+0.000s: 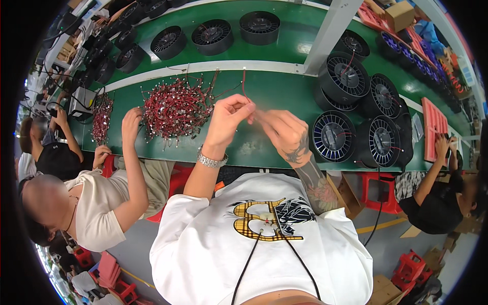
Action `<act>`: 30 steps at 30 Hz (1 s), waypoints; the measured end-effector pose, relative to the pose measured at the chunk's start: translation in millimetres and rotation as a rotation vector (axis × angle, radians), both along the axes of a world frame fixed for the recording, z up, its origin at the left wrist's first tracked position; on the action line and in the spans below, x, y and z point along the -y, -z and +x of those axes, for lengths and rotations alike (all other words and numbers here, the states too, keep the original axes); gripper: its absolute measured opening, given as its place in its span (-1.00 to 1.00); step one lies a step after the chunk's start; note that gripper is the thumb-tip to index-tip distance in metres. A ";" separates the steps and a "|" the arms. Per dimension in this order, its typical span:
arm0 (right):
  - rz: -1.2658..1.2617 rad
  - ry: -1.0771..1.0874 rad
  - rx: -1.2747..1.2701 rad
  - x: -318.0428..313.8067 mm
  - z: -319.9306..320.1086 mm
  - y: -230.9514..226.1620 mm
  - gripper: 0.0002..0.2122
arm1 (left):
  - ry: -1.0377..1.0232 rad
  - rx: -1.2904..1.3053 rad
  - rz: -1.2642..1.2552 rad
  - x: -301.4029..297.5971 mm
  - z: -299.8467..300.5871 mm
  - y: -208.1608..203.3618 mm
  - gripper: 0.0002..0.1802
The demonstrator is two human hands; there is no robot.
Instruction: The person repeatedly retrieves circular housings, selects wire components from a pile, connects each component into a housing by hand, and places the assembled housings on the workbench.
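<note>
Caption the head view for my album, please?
Left hand pinching a red cable, right hand close by, above a green bench, between tangled cables and black round parts.

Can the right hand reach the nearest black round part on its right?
Probably yes: the right hand is just left of the black round part, with nothing visible between them. Its fingertips are blurred, so whether it holds anything is unclear.

Bright light, slight blur at the right hand [284, 130], fisheye-bent edges, black corners
</note>
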State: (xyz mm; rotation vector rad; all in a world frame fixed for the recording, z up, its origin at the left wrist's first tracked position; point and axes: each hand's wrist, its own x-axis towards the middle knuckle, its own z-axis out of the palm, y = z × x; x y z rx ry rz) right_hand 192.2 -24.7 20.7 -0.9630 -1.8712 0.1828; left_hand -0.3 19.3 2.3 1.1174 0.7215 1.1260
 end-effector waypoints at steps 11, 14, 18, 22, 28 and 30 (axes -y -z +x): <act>0.003 -0.041 -0.049 -1.4 1.8 -3.3 -0.78 | -0.073 0.166 -0.186 13.7 10.5 12.7 -0.95; -0.066 -0.035 -0.233 1.5 -0.9 -4.6 -0.81 | -0.080 0.548 -0.149 30.9 14.5 26.6 -0.97; -0.229 0.026 -0.490 2.2 -5.2 1.1 -0.86 | -0.162 0.156 0.064 59.8 24.0 34.9 -0.99; -0.278 0.060 -0.517 5.1 -7.8 7.6 -0.89 | -0.400 -0.162 0.494 73.9 31.4 34.3 -0.96; -0.206 0.226 -0.504 13.6 21.9 17.7 -0.87 | -0.040 -0.411 0.823 48.7 17.7 -0.7 -0.82; -0.205 0.191 -0.599 23.0 38.7 14.1 -0.85 | 0.237 -0.340 1.018 16.2 7.9 -9.2 -0.71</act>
